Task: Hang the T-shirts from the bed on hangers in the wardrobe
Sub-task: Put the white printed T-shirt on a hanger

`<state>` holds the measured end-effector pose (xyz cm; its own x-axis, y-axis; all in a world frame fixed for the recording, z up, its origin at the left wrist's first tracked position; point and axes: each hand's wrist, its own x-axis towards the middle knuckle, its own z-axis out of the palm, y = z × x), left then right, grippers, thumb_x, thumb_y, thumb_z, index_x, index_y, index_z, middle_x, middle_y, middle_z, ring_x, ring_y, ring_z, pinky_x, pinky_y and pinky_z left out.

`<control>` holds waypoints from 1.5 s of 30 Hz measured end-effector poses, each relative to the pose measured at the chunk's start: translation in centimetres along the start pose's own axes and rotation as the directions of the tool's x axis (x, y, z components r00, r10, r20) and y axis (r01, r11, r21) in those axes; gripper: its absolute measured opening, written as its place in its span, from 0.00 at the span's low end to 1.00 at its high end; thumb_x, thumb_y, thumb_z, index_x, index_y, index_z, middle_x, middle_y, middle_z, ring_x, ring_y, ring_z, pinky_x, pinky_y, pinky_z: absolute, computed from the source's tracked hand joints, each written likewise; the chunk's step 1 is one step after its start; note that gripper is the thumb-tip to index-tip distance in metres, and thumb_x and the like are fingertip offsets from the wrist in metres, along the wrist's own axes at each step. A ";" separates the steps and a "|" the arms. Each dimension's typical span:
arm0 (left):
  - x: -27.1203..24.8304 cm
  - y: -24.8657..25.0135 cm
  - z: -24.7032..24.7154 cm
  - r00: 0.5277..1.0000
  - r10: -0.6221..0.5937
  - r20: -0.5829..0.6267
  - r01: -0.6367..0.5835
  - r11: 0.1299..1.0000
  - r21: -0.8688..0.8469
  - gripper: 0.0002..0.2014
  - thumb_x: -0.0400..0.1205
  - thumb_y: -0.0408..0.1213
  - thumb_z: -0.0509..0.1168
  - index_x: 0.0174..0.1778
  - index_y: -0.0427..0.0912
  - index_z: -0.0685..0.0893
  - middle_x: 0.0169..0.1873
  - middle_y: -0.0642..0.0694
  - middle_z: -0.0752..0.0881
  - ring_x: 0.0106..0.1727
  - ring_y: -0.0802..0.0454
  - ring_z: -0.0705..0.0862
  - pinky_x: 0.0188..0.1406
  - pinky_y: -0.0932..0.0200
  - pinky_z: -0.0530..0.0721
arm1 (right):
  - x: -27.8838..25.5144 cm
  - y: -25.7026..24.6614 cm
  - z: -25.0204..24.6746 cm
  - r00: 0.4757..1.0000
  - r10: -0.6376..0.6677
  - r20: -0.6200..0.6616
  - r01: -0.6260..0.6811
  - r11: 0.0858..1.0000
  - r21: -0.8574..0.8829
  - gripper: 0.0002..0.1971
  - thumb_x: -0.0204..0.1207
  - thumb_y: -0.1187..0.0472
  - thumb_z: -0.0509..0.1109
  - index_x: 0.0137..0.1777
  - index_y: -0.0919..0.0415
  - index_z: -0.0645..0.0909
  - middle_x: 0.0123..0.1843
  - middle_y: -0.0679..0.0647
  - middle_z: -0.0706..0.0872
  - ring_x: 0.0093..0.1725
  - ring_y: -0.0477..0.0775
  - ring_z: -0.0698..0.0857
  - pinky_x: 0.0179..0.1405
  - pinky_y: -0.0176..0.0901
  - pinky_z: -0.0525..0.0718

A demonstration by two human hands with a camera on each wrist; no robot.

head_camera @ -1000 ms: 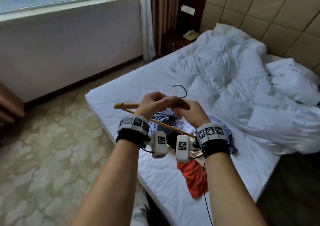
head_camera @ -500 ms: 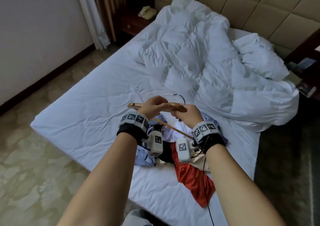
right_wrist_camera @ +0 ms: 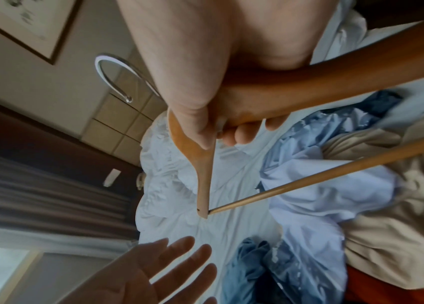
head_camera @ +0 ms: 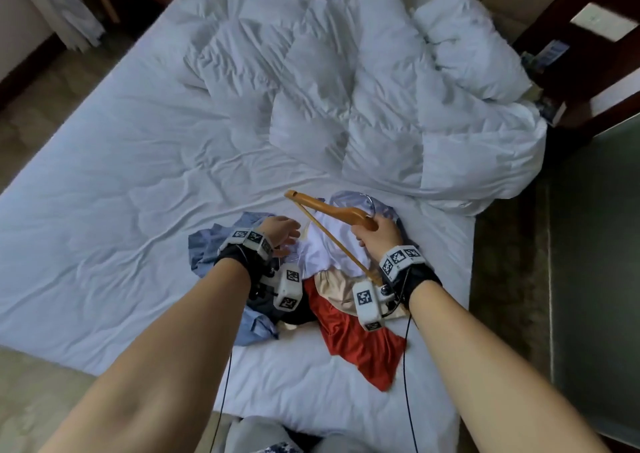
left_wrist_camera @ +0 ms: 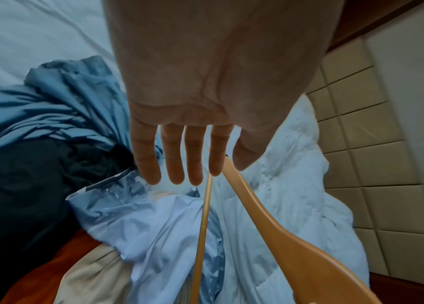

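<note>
A heap of T-shirts lies near the bed's front edge: light blue point(head_camera: 332, 248), darker blue point(head_camera: 207, 248), beige point(head_camera: 332, 288), red point(head_camera: 363, 345) and a dark one point(left_wrist_camera: 23, 185). My right hand point(head_camera: 375, 236) grips a wooden hanger point(head_camera: 332, 210) at its middle, just above the heap; its metal hook point(right_wrist_camera: 111, 76) points away from me. My left hand point(head_camera: 282, 234) hovers over the light blue shirt point(left_wrist_camera: 153, 226) with straight fingers point(left_wrist_camera: 177, 164), holding nothing, beside the hanger's arm point(left_wrist_camera: 270, 216).
A crumpled white duvet point(head_camera: 363, 99) and pillow point(head_camera: 467, 43) fill the far right of the bed point(head_camera: 104, 210). A dark bedside table point(head_camera: 581, 54) stands at the right, curtains point(head_camera: 52, 12) at the far left. Patterned floor point(head_camera: 27, 383) lies below left.
My left hand has let go of the hanger and opened over the shirts. The right hand alone now holds the hanger, lowered close to the heap. My view has tipped down over the bed.
</note>
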<state>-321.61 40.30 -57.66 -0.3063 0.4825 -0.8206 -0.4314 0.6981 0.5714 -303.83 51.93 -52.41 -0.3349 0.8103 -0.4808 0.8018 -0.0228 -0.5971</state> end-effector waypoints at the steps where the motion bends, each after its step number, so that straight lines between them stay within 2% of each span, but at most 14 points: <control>1: 0.9 -0.1 0.4 0.999 -0.035 0.001 0.035 0.999 -0.017 0.05 0.85 0.36 0.63 0.50 0.39 0.82 0.45 0.43 0.84 0.46 0.45 0.81 0.49 0.48 0.82 | 0.8 0.5 0.0 1.000 0.017 0.001 -0.017 1.000 -0.001 0.08 0.75 0.61 0.71 0.43 0.68 0.85 0.39 0.66 0.90 0.42 0.67 0.89 0.47 0.56 0.88; 5: 4.3 -0.5 2.5 0.989 -0.144 0.021 0.145 0.987 -0.065 0.06 0.85 0.36 0.62 0.51 0.36 0.80 0.46 0.41 0.84 0.43 0.44 0.82 0.49 0.49 0.81 | 3.8 3.2 0.2 0.999 0.041 -0.022 -0.041 0.999 -0.012 0.08 0.77 0.61 0.70 0.40 0.64 0.81 0.35 0.61 0.88 0.38 0.61 0.87 0.39 0.47 0.84; 8: 6.6 -1.2 4.4 0.981 -0.191 -0.021 0.187 0.976 -0.110 0.06 0.86 0.34 0.60 0.54 0.35 0.77 0.43 0.40 0.83 0.39 0.45 0.81 0.39 0.51 0.81 | 5.7 5.5 0.5 0.996 0.091 -0.024 -0.090 0.996 0.017 0.05 0.76 0.59 0.70 0.43 0.61 0.83 0.37 0.59 0.90 0.41 0.63 0.89 0.46 0.55 0.89; 11: 8.6 -2.3 6.6 0.970 -0.239 -0.035 0.234 0.966 -0.114 0.05 0.87 0.32 0.58 0.57 0.37 0.76 0.43 0.37 0.80 0.43 0.40 0.80 0.48 0.45 0.82 | 7.5 7.8 0.9 0.992 0.123 -0.039 -0.121 0.991 0.048 0.04 0.76 0.57 0.70 0.46 0.56 0.82 0.41 0.57 0.89 0.44 0.64 0.88 0.50 0.57 0.87; 15: 10.3 -4.6 9.6 0.931 -0.343 0.123 0.349 0.936 -0.032 0.07 0.87 0.38 0.62 0.59 0.43 0.81 0.44 0.38 0.81 0.39 0.43 0.81 0.39 0.49 0.83 | 8.8 9.7 0.8 0.990 0.133 -0.049 -0.130 0.989 0.067 0.09 0.80 0.64 0.69 0.58 0.61 0.83 0.47 0.53 0.84 0.47 0.56 0.83 0.45 0.40 0.75; 17: 11.1 -5.5 11.4 0.903 -0.373 0.212 0.384 0.923 -0.011 0.07 0.87 0.39 0.63 0.59 0.46 0.83 0.45 0.38 0.78 0.41 0.42 0.80 0.43 0.48 0.83 | 9.2 10.8 0.7 0.988 0.142 -0.052 -0.137 0.987 0.087 0.12 0.80 0.66 0.68 0.62 0.64 0.83 0.48 0.53 0.83 0.47 0.54 0.81 0.42 0.34 0.71; 22: 13.2 -6.7 15.2 0.873 -0.430 0.231 0.448 0.894 -0.030 0.19 0.86 0.43 0.64 0.74 0.47 0.76 0.66 0.35 0.75 0.61 0.40 0.78 0.60 0.46 0.79 | 10.1 13.0 0.2 0.990 0.137 -0.021 -0.134 0.986 0.099 0.14 0.79 0.69 0.69 0.64 0.65 0.82 0.50 0.55 0.84 0.46 0.52 0.79 0.36 0.27 0.69; 24: 14.2 -7.3 15.7 0.884 -0.446 0.143 0.458 0.886 -0.070 0.25 0.84 0.45 0.67 0.77 0.43 0.74 0.70 0.37 0.76 0.61 0.42 0.78 0.52 0.45 0.82 | 10.3 13.8 0.1 0.991 0.135 -0.007 -0.134 0.987 0.086 0.12 0.77 0.71 0.69 0.59 0.66 0.83 0.48 0.56 0.85 0.44 0.52 0.79 0.32 0.22 0.71; 27: 15.3 -7.9 15.9 0.899 -0.439 -0.004 0.429 0.881 -0.198 0.20 0.82 0.39 0.69 0.67 0.36 0.78 0.51 0.39 0.82 0.44 0.49 0.79 0.33 0.51 0.81 | 10.6 14.7 0.0 0.989 0.142 0.031 -0.144 0.986 0.085 0.14 0.74 0.72 0.70 0.60 0.64 0.84 0.48 0.53 0.84 0.44 0.51 0.79 0.31 0.14 0.70; 31: 16.1 -8.7 15.4 0.911 -0.390 -0.132 0.348 0.900 -0.261 0.09 0.80 0.28 0.69 0.55 0.33 0.82 0.38 0.38 0.82 0.40 0.46 0.83 0.46 0.52 0.87 | 10.6 15.5 0.3 0.975 0.196 0.108 -0.205 0.975 0.083 0.11 0.74 0.69 0.71 0.55 0.62 0.85 0.45 0.56 0.86 0.41 0.52 0.80 0.27 0.21 0.72; 34: 16.2 -8.6 14.9 0.910 -0.364 -0.198 0.297 0.907 -0.298 0.07 0.78 0.23 0.69 0.51 0.27 0.84 0.32 0.36 0.84 0.33 0.43 0.84 0.41 0.50 0.88 | 10.5 16.1 0.8 0.963 0.230 0.140 -0.245 0.965 0.097 0.09 0.72 0.67 0.71 0.52 0.60 0.86 0.43 0.56 0.89 0.38 0.53 0.83 0.29 0.32 0.76; 38: 15.1 -7.3 15.1 0.900 -0.435 -0.024 0.394 0.836 -0.383 0.08 0.84 0.27 0.65 0.39 0.33 0.77 0.31 0.40 0.81 0.29 0.48 0.83 0.26 0.58 0.84 | 10.7 16.5 1.3 0.949 0.252 0.190 -0.273 0.957 0.097 0.11 0.71 0.66 0.72 0.53 0.59 0.84 0.40 0.52 0.86 0.35 0.50 0.82 0.31 0.36 0.76; 41: 14.0 -5.8 14.4 0.831 -0.521 0.195 0.556 0.789 -0.259 0.14 0.88 0.38 0.60 0.41 0.33 0.76 0.18 0.41 0.81 0.17 0.48 0.82 0.16 0.63 0.80 | 10.6 16.4 1.4 0.958 0.210 0.197 -0.232 0.968 0.094 0.12 0.70 0.68 0.72 0.53 0.65 0.84 0.39 0.53 0.84 0.37 0.53 0.81 0.33 0.38 0.76; 45: 12.7 -4.8 13.9 0.858 -0.443 0.259 0.487 0.862 -0.141 0.18 0.91 0.39 0.50 0.42 0.33 0.77 0.19 0.43 0.82 0.16 0.53 0.82 0.14 0.68 0.78 | 10.2 16.3 1.7 0.956 0.179 0.233 -0.202 0.976 0.080 0.16 0.69 0.69 0.74 0.58 0.65 0.81 0.43 0.54 0.85 0.43 0.55 0.84 0.46 0.45 0.83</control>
<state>-311.60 50.43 -70.95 0.1481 0.2424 -0.9588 -0.6404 0.7623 0.0938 -295.04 58.85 -68.15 -0.2919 0.6341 -0.7160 0.8106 -0.2334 -0.5371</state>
